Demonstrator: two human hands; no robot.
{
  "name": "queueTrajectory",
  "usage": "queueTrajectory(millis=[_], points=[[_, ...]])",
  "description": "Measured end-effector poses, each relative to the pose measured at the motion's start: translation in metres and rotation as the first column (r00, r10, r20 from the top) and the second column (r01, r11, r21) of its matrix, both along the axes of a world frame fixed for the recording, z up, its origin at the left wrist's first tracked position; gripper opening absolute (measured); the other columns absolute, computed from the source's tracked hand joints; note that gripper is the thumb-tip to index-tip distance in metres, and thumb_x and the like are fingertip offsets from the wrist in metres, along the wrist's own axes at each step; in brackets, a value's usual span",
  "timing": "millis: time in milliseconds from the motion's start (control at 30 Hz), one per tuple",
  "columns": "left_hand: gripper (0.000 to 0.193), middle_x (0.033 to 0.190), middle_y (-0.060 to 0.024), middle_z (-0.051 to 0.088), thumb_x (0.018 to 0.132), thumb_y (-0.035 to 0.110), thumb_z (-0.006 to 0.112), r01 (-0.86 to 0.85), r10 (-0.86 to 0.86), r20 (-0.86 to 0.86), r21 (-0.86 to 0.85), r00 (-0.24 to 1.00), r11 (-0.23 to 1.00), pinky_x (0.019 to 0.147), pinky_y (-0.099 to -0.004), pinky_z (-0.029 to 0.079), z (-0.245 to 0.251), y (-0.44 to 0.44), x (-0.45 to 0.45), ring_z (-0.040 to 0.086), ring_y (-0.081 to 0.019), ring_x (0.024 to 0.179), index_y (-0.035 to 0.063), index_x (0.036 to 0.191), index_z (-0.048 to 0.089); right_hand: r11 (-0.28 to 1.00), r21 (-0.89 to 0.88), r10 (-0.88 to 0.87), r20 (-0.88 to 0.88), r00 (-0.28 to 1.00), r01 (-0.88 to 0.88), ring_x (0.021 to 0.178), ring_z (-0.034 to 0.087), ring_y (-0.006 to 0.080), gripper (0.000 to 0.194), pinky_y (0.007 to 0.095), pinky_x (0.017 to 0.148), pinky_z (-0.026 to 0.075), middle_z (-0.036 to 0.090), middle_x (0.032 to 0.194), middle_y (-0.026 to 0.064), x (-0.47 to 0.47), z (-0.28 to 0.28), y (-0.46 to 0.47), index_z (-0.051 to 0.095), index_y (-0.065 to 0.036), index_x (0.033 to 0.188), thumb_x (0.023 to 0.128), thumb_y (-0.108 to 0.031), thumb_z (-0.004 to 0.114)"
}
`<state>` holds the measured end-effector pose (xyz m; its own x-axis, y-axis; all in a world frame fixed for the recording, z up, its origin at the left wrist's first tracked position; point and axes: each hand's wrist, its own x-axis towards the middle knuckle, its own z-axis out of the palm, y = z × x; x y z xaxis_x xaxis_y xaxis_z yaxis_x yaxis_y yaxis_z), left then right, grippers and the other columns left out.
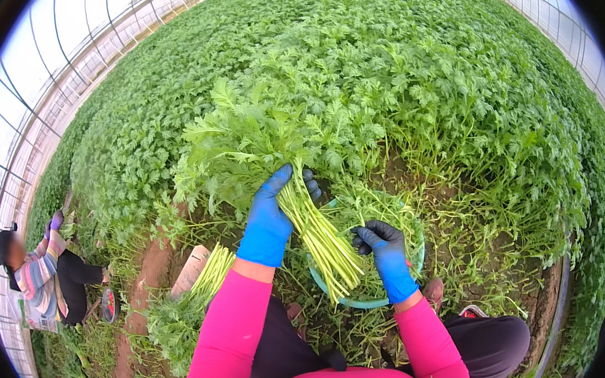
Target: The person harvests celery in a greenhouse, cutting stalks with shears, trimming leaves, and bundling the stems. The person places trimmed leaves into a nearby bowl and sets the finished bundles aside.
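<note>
My left hand [273, 213], in a blue glove with darkened fingers, grips a bunch of leafy greens, probably garland chrysanthemum. The bunch's pale green stalks [322, 238] slant down to the right, and its leaves [242, 141] spread to the upper left. Just right of the stalk ends, my right hand [385, 249], gloved alike, has thumb and fingers pinched together on what looks like a thin green stem [362, 215]. Below both hands stands a round teal basin [373, 304] with loose greens [381, 208] in it. The bunch hides part of its rim.
Dense rows of the same crop [397, 74] fill the ground ahead. Cut bunches [213, 272] lie by my left arm, beside a pinkish block [190, 268]. A person [42, 275] in a striped top sits at far left. A hose or pipe [553, 326] runs along the right.
</note>
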<state>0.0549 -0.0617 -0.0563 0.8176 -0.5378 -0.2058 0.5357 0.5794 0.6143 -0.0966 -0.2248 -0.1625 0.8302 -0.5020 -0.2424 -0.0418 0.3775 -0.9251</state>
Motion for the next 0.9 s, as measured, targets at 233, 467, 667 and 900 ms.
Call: queueTrajectory(millis=[233, 467, 667, 900], points=[[0.016, 0.081, -0.0085, 0.057, 0.090, 0.019, 0.064, -0.023, 0.023, 0.000, -0.079, 1.000, 0.997, 0.079, -0.0446, 0.051, 0.000, 0.001, 0.002, 0.056, -0.0223, 0.073, 0.0062, 0.094, 0.056, 0.366, -0.926, -0.116, 0.054, 0.992, 0.093, 0.070, 0.059, 0.0082, 0.026, 0.0222, 0.062, 0.047, 0.066, 0.094, 0.0026, -0.003, 0.015, -0.028, 0.065, -0.005, 0.109, 0.084, -0.011, 0.070], [0.016, 0.083, -0.0079, 0.063, 0.085, 0.014, 0.068, -0.145, 0.146, -0.002, 0.083, 0.989, 0.986, 0.089, -0.0430, 0.051, 0.002, -0.010, -0.014, 0.060, -0.0227, 0.079, 0.0034, 0.095, 0.061, 0.860, -0.503, 0.134, 0.063, 0.989, -0.084, 0.061, 0.052, 0.0077, 0.022, 0.0229, 0.056, 0.044, 0.061, 0.073, -0.0018, 0.022, 0.069, 0.048, 0.066, -0.005, 0.096, 0.081, -0.019, 0.075], [0.021, 0.085, -0.0111, 0.061, 0.087, 0.017, 0.065, -0.125, 0.126, 0.085, -0.019, 0.988, 0.992, 0.094, -0.0449, 0.048, 0.005, 0.005, -0.007, 0.059, -0.0267, 0.084, -0.0007, 0.097, 0.060, 0.795, -0.596, 0.117, -0.035, 0.993, -0.115, 0.066, 0.063, 0.0204, 0.018, 0.0321, 0.063, 0.049, 0.068, 0.080, 0.0096, 0.025, 0.038, 0.027, 0.067, -0.006, 0.091, 0.081, -0.020, 0.070], [0.026, 0.094, -0.0146, 0.061, 0.088, 0.016, 0.062, -0.157, 0.171, 0.082, -0.159, 0.982, 0.975, 0.099, -0.0483, 0.046, 0.006, 0.019, -0.004, 0.058, -0.0282, 0.086, -0.0033, 0.105, 0.057, 0.360, -0.862, -0.122, -0.422, 0.898, -0.356, 0.073, 0.068, 0.0250, 0.021, 0.0343, 0.066, 0.053, 0.068, 0.086, 0.0123, -0.005, 0.021, -0.042, 0.070, -0.006, 0.094, 0.084, -0.024, 0.066]])
